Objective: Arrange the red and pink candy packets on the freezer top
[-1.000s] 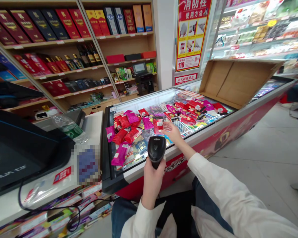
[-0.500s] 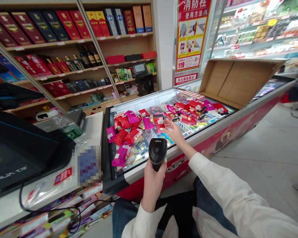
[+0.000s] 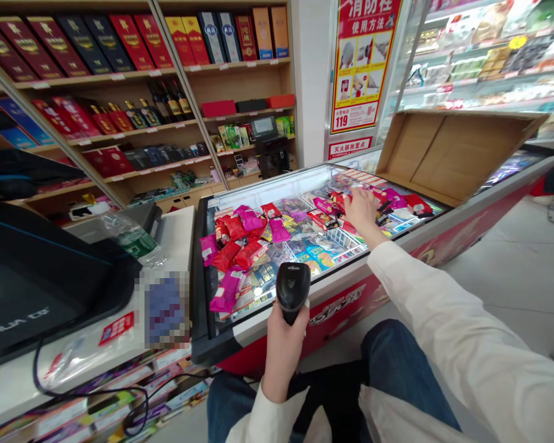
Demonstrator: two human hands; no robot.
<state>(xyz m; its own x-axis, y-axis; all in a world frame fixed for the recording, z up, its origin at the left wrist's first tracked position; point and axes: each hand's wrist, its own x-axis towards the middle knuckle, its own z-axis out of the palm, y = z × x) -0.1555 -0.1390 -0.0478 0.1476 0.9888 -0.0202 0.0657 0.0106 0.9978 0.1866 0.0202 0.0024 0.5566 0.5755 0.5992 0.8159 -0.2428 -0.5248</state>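
My left hand (image 3: 286, 344) is closed around the handle of a black barcode scanner (image 3: 293, 289), held upright in front of the freezer's near edge. To its right, my right hand (image 3: 364, 212) reaches over a pile of red and magenta snack packets (image 3: 390, 198) on the glass top of the chest freezer (image 3: 263, 335). Its fingers bend down among the packets, and their tips are partly hidden, so a grip does not show. On the left of the glass lies another heap of red packets (image 3: 235, 227), with a magenta packet (image 3: 228, 290) nearest me.
An open cardboard box (image 3: 457, 154) stands on the freezer's far right. At left, a counter (image 3: 178, 240) carries a black monitor (image 3: 41, 277), a plastic bottle (image 3: 136, 243) and a cable. Shelves of boxed bottles (image 3: 143, 40) line the back wall.
My right hand has moved right and away from me, from before the scanner to the right pile. The red packet at its fingers has left its former place. My left hand stays put.
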